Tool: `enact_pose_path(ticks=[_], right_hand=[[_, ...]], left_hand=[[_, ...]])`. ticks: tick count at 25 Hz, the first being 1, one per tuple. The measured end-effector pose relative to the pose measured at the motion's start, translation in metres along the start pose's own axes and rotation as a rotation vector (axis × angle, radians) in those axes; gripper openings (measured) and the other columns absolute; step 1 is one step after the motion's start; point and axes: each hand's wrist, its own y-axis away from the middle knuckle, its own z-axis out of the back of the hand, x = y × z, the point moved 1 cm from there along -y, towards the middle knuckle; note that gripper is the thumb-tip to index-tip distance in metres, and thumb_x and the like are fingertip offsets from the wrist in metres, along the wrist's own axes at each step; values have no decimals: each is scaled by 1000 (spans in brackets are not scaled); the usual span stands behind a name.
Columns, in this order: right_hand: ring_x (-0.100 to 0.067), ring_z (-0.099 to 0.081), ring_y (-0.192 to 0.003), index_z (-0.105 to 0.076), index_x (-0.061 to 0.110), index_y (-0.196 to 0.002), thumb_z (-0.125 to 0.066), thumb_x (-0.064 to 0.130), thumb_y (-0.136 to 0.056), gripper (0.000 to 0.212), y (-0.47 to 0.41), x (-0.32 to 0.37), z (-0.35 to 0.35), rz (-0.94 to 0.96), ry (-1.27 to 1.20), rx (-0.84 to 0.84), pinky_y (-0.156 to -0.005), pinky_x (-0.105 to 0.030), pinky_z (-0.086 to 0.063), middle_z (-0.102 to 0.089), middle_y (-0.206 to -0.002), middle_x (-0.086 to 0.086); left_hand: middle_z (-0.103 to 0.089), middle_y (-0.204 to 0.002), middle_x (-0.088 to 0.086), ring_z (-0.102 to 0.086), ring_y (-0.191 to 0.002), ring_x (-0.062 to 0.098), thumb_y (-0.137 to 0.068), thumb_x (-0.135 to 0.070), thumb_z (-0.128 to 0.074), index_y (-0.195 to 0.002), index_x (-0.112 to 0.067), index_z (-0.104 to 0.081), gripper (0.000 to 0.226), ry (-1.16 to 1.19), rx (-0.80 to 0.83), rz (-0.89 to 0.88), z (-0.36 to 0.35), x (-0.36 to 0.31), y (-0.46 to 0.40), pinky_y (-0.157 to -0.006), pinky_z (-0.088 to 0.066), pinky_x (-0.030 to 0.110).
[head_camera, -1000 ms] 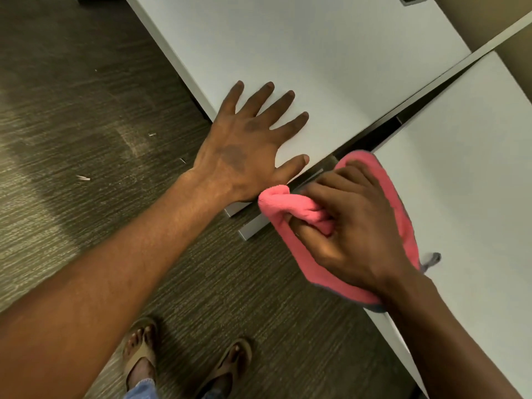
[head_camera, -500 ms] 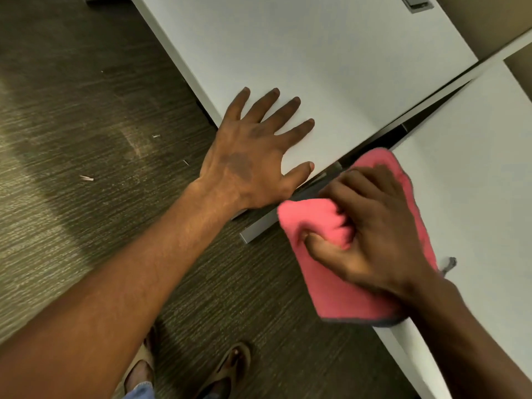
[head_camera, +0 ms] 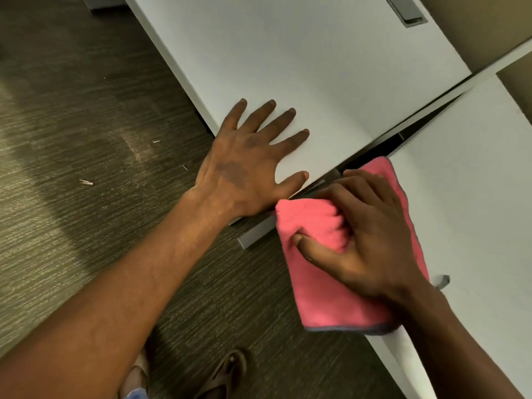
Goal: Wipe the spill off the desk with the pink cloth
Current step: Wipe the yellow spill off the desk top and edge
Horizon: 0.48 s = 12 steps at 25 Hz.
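The pink cloth (head_camera: 325,298), edged in grey, lies over the near corner of the right white desk (head_camera: 475,197) and hangs past its edge. My right hand (head_camera: 362,240) presses down on it, fingers bunching the cloth's upper left part. My left hand (head_camera: 247,165) rests flat, fingers spread, on the near corner of the left white desk (head_camera: 302,67), holding nothing. No spill is visible on the bare desk surfaces.
A dark gap (head_camera: 403,136) with a grey rail (head_camera: 253,234) runs between the two desks. A grey cable cutout (head_camera: 406,10) sits at the left desk's far edge. Dark carpet (head_camera: 86,139) with small scraps lies left; my sandalled feet (head_camera: 218,378) show below.
My right hand has slid the cloth a little toward me and outward over the desk corner, with more cloth hanging off the edge. My left hand stays planted.
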Motion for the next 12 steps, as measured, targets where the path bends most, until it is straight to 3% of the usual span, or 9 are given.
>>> enact_pose_path(ticks=[2,4,6,9,12], right_hand=[[-21,-53,-120,-70,26,-112,-58,66,-86,50,1,5,-3,38,-20,2,-105,-49,-40,-65,-113,6],[-21,-48,-136,-64,28,-132,-59,54,-90,49,22,9,-9,105,-41,10,-110,-55,-39,-62,-134,5],[-22,-32,-155,-47,31,-154,-65,46,-86,72,46,5,-12,125,-21,23,-118,-60,-35,-44,-161,5],[-19,-22,-160,-35,31,-161,-68,60,-80,92,59,-10,-6,-13,-58,-13,-123,-59,-31,-29,-170,8],[-20,-25,-158,-45,32,-154,-61,77,-74,93,34,-6,-2,-89,-2,14,-124,-56,-28,-39,-164,7]], left_hand=[[-20,-169,-4,-12,-157,23,-91,-74,-16,-158,-41,-26,75,1,2,5,1,0,0,-126,-4,53],[-19,-169,-5,-11,-158,22,-91,-75,-17,-158,-42,-25,74,10,0,11,0,0,1,-127,-3,53],[-20,-169,-5,-12,-157,22,-92,-74,-20,-157,-42,-28,73,27,-12,12,0,2,1,-127,-2,52],[-23,-168,-5,-15,-157,22,-91,-73,-24,-156,-41,-32,72,27,-25,16,-2,-1,1,-127,-3,52],[-27,-167,-4,-18,-156,23,-91,-72,-26,-154,-41,-36,72,18,-49,34,-2,-3,2,-126,-6,53]])
